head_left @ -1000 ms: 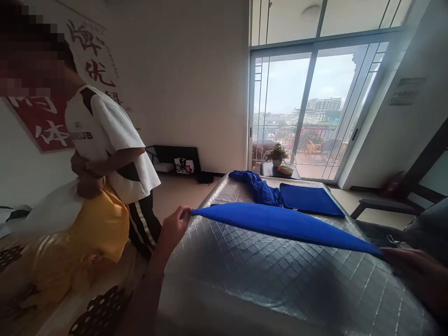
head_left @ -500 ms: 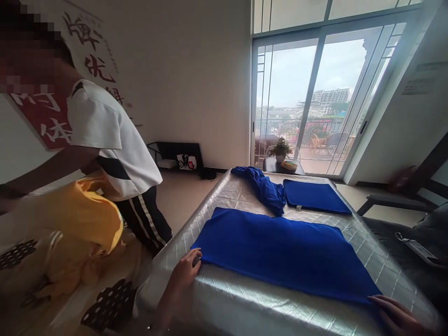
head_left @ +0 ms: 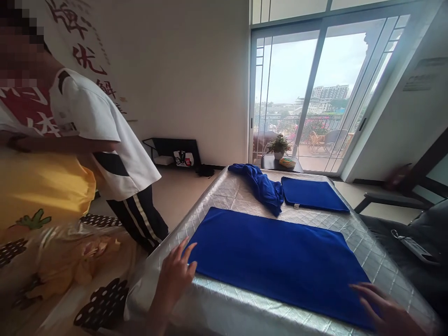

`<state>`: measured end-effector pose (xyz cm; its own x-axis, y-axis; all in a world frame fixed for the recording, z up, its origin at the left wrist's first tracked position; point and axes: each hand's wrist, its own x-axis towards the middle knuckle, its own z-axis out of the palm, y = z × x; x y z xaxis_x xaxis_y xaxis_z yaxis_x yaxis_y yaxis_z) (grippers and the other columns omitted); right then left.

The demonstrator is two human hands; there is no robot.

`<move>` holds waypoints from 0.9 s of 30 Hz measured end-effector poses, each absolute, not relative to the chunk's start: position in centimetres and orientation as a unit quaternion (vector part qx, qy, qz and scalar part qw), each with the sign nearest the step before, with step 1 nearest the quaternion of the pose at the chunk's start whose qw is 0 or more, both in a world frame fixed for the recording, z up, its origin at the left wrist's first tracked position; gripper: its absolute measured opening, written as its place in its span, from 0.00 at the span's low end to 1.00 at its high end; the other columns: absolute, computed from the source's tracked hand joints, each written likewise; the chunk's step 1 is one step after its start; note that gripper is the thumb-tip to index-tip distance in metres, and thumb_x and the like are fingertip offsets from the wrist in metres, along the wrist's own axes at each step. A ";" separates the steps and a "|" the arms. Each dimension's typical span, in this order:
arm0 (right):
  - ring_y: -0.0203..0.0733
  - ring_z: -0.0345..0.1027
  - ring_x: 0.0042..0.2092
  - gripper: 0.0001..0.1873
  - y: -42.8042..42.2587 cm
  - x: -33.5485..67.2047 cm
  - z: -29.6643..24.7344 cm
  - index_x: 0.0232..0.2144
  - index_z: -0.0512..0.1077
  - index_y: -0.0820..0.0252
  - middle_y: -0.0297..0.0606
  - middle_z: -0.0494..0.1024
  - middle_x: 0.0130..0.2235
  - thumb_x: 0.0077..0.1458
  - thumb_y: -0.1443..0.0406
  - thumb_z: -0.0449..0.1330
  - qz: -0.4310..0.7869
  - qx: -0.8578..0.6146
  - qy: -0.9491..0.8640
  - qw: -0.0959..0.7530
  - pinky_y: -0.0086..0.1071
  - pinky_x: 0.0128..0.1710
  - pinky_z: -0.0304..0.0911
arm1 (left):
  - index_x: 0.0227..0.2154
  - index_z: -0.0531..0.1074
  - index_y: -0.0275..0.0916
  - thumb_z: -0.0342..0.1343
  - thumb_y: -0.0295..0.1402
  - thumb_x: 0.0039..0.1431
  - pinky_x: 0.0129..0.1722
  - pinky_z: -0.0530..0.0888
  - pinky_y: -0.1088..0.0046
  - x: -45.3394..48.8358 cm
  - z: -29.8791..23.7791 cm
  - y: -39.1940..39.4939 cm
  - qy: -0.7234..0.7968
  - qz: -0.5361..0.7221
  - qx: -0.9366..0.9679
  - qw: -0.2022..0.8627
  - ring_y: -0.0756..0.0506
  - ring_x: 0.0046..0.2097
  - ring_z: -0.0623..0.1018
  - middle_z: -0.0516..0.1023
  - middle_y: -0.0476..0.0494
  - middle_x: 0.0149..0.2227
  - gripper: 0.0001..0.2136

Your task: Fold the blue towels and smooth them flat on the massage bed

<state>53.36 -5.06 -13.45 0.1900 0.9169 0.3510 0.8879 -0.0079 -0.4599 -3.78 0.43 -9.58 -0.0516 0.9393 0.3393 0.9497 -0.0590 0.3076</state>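
Resting at the near edge, my left hand (head_left: pixel 175 276) has its grip spread, fingertips at the near-left corner of the blue towel (head_left: pixel 276 254). On my right hand (head_left: pixel 388 310) the grip is spread too, over the near-right corner; contact unclear. It lies flat on the silver quilted mattress (head_left: pixel 241 198). Beyond it is a crumpled blue cloth (head_left: pixel 262 186), just beside a folded blue towel (head_left: pixel 313 195). Another person (head_left: pixel 105 135) stands at left.
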 end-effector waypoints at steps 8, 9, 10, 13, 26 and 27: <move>0.48 0.58 0.66 0.29 9.0 35.2 -8.8 0.62 0.68 0.61 0.44 0.68 0.65 0.66 0.60 0.41 0.067 -0.626 -0.759 0.168 0.44 0.67 0.49 | 0.59 0.71 0.43 0.47 0.37 0.70 0.66 0.61 0.62 14.0 -8.8 13.3 -0.425 -0.191 -0.882 -0.070 0.42 0.65 0.67 0.70 0.42 0.63 0.18; 0.48 0.54 0.68 0.30 10.3 33.7 -9.4 0.64 0.65 0.63 0.44 0.65 0.67 0.67 0.60 0.41 0.067 -0.634 -0.757 0.143 0.44 0.68 0.46 | 0.60 0.70 0.42 0.46 0.38 0.71 0.67 0.59 0.59 15.5 -10.0 14.8 -0.427 -0.166 -0.887 -0.060 0.41 0.66 0.65 0.68 0.40 0.65 0.19; 0.49 0.50 0.70 0.30 11.3 32.7 -10.2 0.66 0.62 0.65 0.45 0.61 0.68 0.68 0.60 0.40 0.066 -0.645 -0.752 0.121 0.45 0.69 0.43 | 0.62 0.68 0.41 0.45 0.39 0.72 0.67 0.58 0.57 16.5 -11.3 16.0 -0.432 -0.144 -0.889 -0.054 0.40 0.68 0.63 0.66 0.40 0.66 0.20; 0.48 0.42 0.72 0.32 13.1 31.8 -12.9 0.69 0.55 0.66 0.43 0.54 0.71 0.69 0.57 0.39 0.053 -0.672 -0.734 0.086 0.45 0.70 0.37 | 0.66 0.63 0.43 0.41 0.42 0.74 0.68 0.56 0.55 17.1 -14.6 18.4 -0.462 -0.125 -0.878 -0.034 0.41 0.70 0.59 0.61 0.40 0.69 0.23; 0.45 0.36 0.73 0.37 13.1 48.0 -16.9 0.72 0.48 0.60 0.36 0.48 0.73 0.65 0.53 0.35 0.003 -0.760 -0.650 0.001 0.47 0.71 0.34 | 0.70 0.53 0.48 0.36 0.50 0.73 0.70 0.48 0.50 -1.9 -16.0 22.8 -0.684 -0.064 -0.726 -0.041 0.38 0.72 0.51 0.50 0.44 0.73 0.27; 0.46 0.36 0.73 0.38 12.7 50.3 -17.3 0.72 0.48 0.62 0.38 0.47 0.73 0.64 0.53 0.34 0.002 -0.776 -0.631 0.003 0.47 0.70 0.35 | 0.70 0.52 0.48 0.36 0.50 0.73 0.70 0.48 0.51 -2.8 -16.2 23.0 -0.690 -0.068 -0.720 -0.035 0.38 0.72 0.51 0.50 0.43 0.73 0.27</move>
<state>50.28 12.72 -17.29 0.2040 0.9790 0.0000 0.9789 -0.2040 -0.0065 -2.81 22.96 -16.24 0.0391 0.9980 0.0501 0.9885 -0.0460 0.1437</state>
